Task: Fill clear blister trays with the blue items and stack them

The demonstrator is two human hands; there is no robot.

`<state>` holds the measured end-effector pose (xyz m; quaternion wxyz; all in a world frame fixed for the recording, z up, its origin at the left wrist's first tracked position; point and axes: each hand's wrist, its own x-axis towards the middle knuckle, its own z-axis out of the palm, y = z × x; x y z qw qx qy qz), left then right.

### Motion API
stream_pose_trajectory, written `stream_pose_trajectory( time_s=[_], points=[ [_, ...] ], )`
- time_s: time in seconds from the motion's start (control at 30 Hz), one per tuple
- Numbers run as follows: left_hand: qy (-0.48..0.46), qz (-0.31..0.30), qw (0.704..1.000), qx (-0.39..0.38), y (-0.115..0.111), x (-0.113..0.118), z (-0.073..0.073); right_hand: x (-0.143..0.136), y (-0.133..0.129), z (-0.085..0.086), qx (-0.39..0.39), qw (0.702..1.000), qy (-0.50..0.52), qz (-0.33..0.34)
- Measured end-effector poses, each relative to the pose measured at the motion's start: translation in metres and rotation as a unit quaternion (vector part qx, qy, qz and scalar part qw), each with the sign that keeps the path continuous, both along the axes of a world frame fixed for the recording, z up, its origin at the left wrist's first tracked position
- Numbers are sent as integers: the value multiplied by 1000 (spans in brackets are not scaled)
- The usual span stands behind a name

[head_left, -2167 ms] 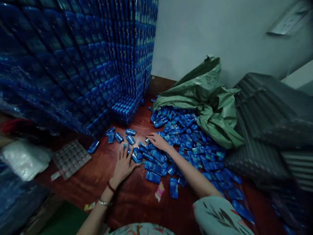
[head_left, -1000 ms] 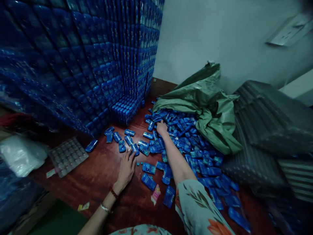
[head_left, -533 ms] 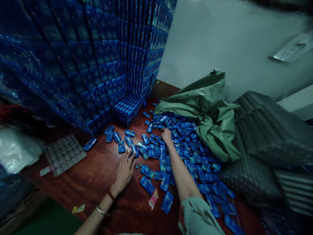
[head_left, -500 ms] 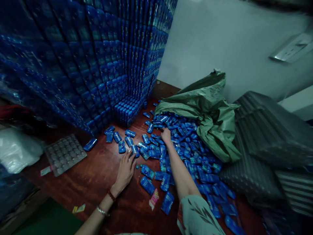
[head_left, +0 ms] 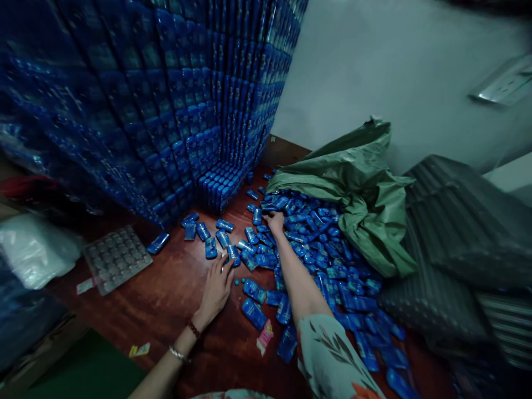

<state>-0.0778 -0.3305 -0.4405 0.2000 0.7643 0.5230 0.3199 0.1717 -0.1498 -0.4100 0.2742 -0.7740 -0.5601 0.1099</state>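
A big heap of small blue packs is seen spilling from under the edge of the green sack and spread out on the near side of it, on a red-brown surface. The packs are flat and longer than they are wide, with rounded corners. They are wrapped in shiny blue, marked with pale writing and light blue-green patches, and bright spots of light are caught on them. Many are piled on top of each other and tipped all ways, while some are laid flat and apart, to the left of the green sack.

The right hand is held just to the near left of the green sack, at the edge of the heap, with its fingers bent. Whether a pack is gripped by it cannot be told. The left hand is placed farther left of the green sack and nearer, open and palm down, with its fingers a little spread. Nothing is gripped by it, and its fingertips are put right by one loose pack.

Far left of the green sack, a clear tray with round cups is seen. Behind and left of the green sack, more blue packs are stacked in a tall wall
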Motion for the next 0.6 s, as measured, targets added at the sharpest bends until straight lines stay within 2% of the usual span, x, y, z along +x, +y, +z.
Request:
stream_pose_trajectory(
  time_s=[0.23,0.37,0.43,0.5,0.53,0.6],
  points=[
    [4,-5,1000,-8,1,0,1,-54,13,6,-36,996,13,85],
    [-35,4,999,0,1,-3,8,-64,7,20,-49,991,30,120],
    [-59,51,997,26,-3,-6,11,-57,-8,34,-37,990,42,131],
    [-53,84,994,49,-8,-9,12,-46,-36,51,-9,991,50,127],
    [-42,70,995,54,-11,-10,12,-42,-55,59,10,991,56,120],
    [-19,-17,998,50,-14,-8,12,-40,-101,70,49,990,75,108]
  ],
)
